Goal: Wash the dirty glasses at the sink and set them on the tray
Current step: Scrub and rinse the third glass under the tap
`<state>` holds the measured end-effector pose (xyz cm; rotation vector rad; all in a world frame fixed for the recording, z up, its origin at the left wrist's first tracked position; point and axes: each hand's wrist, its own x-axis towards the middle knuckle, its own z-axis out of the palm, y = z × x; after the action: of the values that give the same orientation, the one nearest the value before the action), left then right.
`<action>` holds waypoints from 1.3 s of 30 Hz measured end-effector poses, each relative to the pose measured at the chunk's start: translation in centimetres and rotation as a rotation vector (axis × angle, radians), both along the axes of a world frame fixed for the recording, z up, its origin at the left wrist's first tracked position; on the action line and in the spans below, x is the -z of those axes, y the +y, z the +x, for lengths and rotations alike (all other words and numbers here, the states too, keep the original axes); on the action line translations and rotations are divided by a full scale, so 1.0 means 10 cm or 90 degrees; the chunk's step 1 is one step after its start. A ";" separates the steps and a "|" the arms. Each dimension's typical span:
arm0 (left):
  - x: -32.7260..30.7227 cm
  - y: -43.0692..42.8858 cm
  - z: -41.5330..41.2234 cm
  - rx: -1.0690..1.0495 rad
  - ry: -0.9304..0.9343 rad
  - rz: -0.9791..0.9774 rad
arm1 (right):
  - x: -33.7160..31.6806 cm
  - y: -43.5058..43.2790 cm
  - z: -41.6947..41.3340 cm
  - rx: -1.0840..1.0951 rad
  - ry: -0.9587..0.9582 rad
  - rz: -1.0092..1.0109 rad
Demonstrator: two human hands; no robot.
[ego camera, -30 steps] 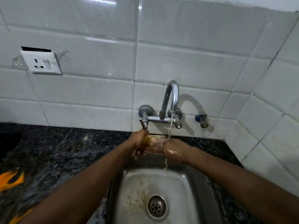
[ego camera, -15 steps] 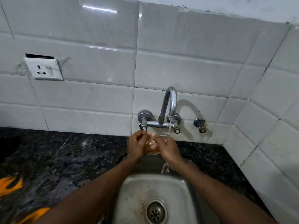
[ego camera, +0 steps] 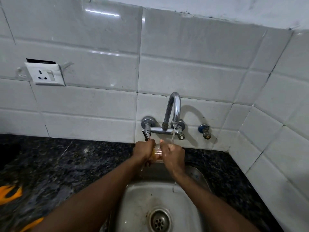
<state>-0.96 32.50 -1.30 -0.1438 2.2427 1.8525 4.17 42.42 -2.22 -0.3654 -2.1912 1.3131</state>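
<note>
While water runs in a thin stream from the curved chrome tap, both hands meet just above the back edge of the steel sink. Between them sits a clear glass with a yellowish tint, mostly hidden by the fingers. The left hand has its grip closed around the glass from the left side. The right hand has its grip curled against the glass from the right, and the stream lands on its knuckles. Water drips off the right wrist into the basin, where the round drain lies near the bottom edge. Dark speckled stone forms the tabletop on either side of the sink. White tiles cover the wall, with a socket plate at the left.
</note>
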 end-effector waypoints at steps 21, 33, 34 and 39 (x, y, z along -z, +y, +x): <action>-0.19 -0.06 0.07 -0.034 -0.080 0.068 | -0.18 -0.06 0.08 -0.030 0.013 0.045; -0.17 -0.09 0.06 0.015 -0.109 0.153 | -0.23 -0.01 0.09 -0.083 0.015 0.018; -0.15 -0.10 0.05 -0.011 -0.014 0.145 | -0.24 0.04 0.07 -0.136 -0.011 -0.081; -0.15 -0.21 -0.03 -0.011 0.081 0.043 | -0.41 0.30 0.19 -0.579 -0.268 0.084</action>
<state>-1.22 30.36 0.15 -0.0342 2.2624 1.9964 6.02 45.46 1.85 0.5313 -2.9431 1.6060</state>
